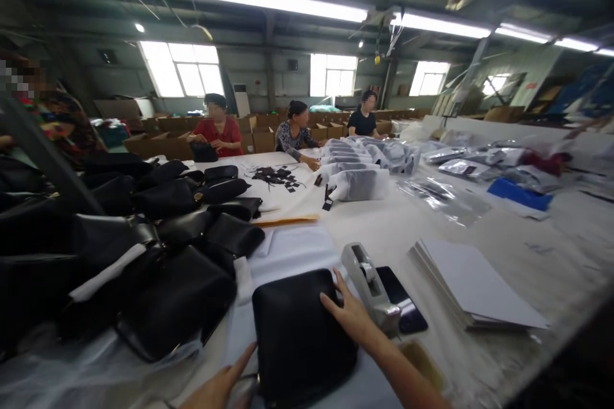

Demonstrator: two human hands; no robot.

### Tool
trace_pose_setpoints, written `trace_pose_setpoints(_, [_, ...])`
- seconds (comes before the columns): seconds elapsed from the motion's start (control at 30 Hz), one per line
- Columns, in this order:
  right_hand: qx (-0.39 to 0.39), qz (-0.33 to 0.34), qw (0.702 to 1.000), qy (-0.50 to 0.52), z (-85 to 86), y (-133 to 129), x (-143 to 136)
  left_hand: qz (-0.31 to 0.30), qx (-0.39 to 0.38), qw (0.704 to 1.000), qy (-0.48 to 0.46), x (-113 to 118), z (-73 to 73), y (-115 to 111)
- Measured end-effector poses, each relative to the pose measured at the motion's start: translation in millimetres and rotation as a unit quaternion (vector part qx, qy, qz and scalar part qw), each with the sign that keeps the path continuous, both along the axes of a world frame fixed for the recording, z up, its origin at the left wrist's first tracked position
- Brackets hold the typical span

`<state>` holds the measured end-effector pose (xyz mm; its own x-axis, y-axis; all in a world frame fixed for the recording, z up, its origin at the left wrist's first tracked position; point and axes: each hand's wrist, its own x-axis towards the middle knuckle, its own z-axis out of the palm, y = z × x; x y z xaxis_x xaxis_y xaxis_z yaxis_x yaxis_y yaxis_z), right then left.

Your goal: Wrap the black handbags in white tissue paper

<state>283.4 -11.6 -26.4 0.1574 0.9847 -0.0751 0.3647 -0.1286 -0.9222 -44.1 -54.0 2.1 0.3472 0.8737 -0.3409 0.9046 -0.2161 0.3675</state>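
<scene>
A black bag lies flat on white tissue sheets at the near middle. My right hand rests on the bag's upper right edge, thumb and fingers spread. At the bag's lower left edge is my left hand, one finger stretched along the side; its other fingers are partly out of frame. A grey tape dispenser stands just right of my right hand, with a dark phone beside it.
Black bags are heaped on the left. White cards are stacked at the right. Further back are black tags, wrapped bags, plastic sleeves and a blue packet. Several people are around the table.
</scene>
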Motion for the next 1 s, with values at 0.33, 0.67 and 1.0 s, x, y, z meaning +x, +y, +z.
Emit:
trace_pose_setpoints(0.33, [0.215,-0.029,0.949,-0.229,47.5,-54.4,33.2,0.024,0.089,0.987,0.131,-15.7,9.5,-19.5])
trace_pose_setpoints(0.67, [0.175,-0.083,0.841,-0.505,13.7,-167.1,104.4,-0.110,0.279,0.950,-0.087,61.4,19.6,-23.7])
trace_pose_setpoints(1.0, [0.129,-0.063,0.830,-0.539,-11.7,-161.5,102.8,-0.138,0.281,0.950,0.015,100.8,9.6,-8.6])
